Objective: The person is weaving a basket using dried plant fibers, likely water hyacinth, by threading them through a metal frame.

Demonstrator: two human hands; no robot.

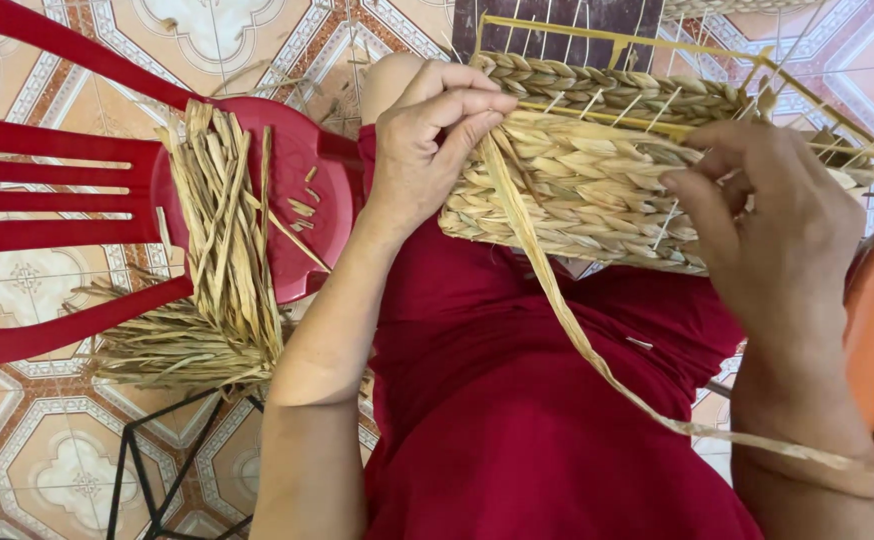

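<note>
A half-woven basket of pale dried grass rests on the person's lap, against red clothing, its braided wall turned up toward the camera; that seems to put the working edge within reach of both hands. Above the braided rows, the basket's yellow wire frame is bare.

At the basket's left end, the left hand has its grip closed: thumb and curled fingers pinch the top of a long flat strand where it meets the weave, probably to keep it taut. From there the strand trails down across the lap and off past the basket's lower right.

At the basket's right end, the right hand presses against the woven wall, fingers bent and nearly closed; whether they hold a strand or only steady the basket, I cannot tell.

Left of the basket, a red plastic chair carries a bundle of loose dried strands, near the left hand. Patterned floor tiles lie beneath.
</note>
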